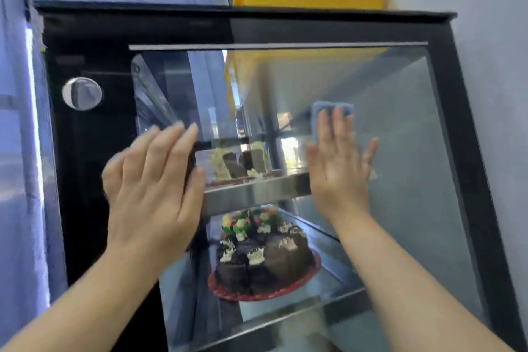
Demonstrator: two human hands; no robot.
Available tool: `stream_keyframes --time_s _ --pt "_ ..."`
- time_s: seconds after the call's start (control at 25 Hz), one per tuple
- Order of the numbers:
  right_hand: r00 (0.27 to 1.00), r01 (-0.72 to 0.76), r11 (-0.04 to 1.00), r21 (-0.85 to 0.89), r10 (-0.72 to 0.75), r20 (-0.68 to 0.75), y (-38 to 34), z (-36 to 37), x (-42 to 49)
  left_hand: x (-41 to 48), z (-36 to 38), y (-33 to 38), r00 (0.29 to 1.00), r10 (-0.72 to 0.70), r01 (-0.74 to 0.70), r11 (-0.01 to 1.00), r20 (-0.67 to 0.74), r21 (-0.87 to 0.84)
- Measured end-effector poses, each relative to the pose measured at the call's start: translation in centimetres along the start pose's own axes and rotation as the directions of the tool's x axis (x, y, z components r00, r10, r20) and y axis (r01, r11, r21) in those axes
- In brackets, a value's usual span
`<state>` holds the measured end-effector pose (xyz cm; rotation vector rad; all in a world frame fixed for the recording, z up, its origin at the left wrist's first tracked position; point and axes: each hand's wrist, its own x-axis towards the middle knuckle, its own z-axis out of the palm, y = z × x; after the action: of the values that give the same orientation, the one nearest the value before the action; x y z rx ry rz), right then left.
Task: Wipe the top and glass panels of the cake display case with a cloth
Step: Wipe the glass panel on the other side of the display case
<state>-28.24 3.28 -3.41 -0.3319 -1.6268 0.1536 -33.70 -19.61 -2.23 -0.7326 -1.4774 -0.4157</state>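
— Where's your cloth?

— The blue cloth (331, 120) is under your right hand (338, 168), fingers spread flat, pressing it on the glass panel (400, 151) of the display case (468, 151).

— And your left grip?

— Your left hand (151, 188) lies open on the glass by the black frame, holding nothing. A chocolate cake (263, 254) sits on the lower shelf inside.

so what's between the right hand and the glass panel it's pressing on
In the head view, a blue cloth lies flat between the right hand and the glass panel; its top edge shows above the fingertips. The palm hides the rest.
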Motion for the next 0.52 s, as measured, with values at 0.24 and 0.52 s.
stream_keyframes --time_s 0.24,0.52 --pt "0.801 0.592 0.802 -0.075 -0.576 0.162 -3.6 0.3 1.7 8.2 2.4 -3.0 0.996 0.086 -0.092 0.965 0.034 0.248" --pt "0.896 0.426 0.904 -0.026 -0.417 0.153 -8.7 -0.2 12.1 9.3 1.9 -3.4 0.99 0.138 -0.128 0.969 -0.036 0.211"
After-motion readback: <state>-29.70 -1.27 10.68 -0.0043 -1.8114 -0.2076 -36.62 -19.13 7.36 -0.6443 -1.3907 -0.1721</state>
